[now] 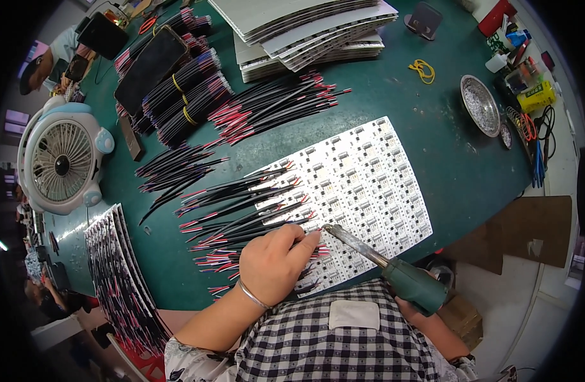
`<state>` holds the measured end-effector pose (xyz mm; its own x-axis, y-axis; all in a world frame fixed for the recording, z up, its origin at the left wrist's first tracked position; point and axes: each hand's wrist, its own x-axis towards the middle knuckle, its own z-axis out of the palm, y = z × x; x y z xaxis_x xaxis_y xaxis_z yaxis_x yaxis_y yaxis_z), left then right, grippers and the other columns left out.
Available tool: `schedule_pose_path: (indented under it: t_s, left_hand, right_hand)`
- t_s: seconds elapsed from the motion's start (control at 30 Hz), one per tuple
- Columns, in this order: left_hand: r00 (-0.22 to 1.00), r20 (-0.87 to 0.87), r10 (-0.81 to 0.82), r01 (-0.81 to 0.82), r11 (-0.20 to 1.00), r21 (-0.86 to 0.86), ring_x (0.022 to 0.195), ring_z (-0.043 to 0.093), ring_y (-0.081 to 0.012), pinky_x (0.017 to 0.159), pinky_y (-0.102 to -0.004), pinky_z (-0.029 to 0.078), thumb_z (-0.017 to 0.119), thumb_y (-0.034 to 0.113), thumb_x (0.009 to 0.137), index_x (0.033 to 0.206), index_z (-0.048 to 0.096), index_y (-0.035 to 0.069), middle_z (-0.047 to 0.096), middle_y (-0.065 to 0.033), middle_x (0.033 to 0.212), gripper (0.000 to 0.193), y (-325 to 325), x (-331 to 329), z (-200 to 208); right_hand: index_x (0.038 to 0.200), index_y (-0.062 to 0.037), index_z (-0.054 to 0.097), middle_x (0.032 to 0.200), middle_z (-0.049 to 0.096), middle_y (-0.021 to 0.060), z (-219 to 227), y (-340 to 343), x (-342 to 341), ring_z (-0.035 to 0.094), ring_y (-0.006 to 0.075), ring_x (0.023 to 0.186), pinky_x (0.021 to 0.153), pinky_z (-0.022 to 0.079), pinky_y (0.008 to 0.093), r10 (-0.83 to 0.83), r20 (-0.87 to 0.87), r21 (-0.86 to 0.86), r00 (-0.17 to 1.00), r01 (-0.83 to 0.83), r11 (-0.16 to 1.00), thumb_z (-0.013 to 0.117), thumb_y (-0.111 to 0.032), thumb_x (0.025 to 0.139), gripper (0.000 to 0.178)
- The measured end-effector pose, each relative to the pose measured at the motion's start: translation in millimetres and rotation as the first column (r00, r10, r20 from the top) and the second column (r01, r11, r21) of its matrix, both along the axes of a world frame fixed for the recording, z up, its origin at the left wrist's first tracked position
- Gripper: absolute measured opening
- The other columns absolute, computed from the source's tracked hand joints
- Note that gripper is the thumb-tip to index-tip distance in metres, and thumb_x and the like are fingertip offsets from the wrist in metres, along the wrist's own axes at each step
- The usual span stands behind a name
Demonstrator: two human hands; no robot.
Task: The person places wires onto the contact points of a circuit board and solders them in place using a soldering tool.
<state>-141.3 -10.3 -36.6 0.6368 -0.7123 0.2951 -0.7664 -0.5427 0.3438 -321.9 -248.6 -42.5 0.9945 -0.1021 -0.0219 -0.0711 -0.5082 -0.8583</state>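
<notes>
A white circuit board sheet [375, 172] with rows of small components lies in front of me. Along its left part run black cables [241, 219] with red and bare ends, several laid across its edge. My left hand [273, 258] is closed in a pinch over the board, thumb and forefinger on a thin wire end. My right hand [409, 310], partly hidden behind the handle, grips a green-handled soldering iron [414, 283]. The iron's metal tip meets the board just right of my left fingertips.
Stacked boards [305, 32] and cable bundles [184, 95] fill the far side, with a phone [153, 67] on top. A fan [63, 159] stands left, above more wired boards [120, 267]. A metal bowl [480, 107] and yellow cord [422, 71] lie right. Other people sit far left.
</notes>
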Motion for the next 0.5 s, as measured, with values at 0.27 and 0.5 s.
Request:
schedule_pose_path:
  t_s: [0.27, 0.5]
  left_hand:
    - [1.000, -0.016, 0.003, -0.003, 1.000, 0.021, 0.060, 0.056, -0.0145, 0.047, -0.0278, 0.043, 0.065, 0.014, 0.076, 0.096, 0.069, 0.014, 0.056, 0.0009, 0.080, 0.020, -1.1, 1.2, 1.6]
    - [0.997, -0.068, 0.023, -0.022, 1.000, 0.015, 0.061, 0.058, -0.0177, 0.049, -0.0293, 0.046, 0.070, 0.005, 0.064, 0.095, 0.071, 0.015, 0.057, -0.0007, 0.078, 0.033, -2.2, 1.7, 4.9]
  right_hand:
    - [0.102, -0.0033, 0.068, 0.101, 0.067, 0.0123, 10.7, -0.6, 6.3, 0.066, 0.0286, 0.087, 0.078, 0.052, 0.0352, 0.087, 0.003, -0.153, 0.996, -0.085, 0.985, 0.068, -0.017, 0.079, 0.026]
    - [0.106, -0.0012, 0.065, 0.103, 0.067, 0.0129, 3.9, -3.3, -5.3, 0.066, 0.0281, 0.093, 0.083, 0.052, 0.0353, 0.050, -0.010, -0.097, 0.999, -0.051, 0.994, 0.069, -0.016, 0.080, 0.030]
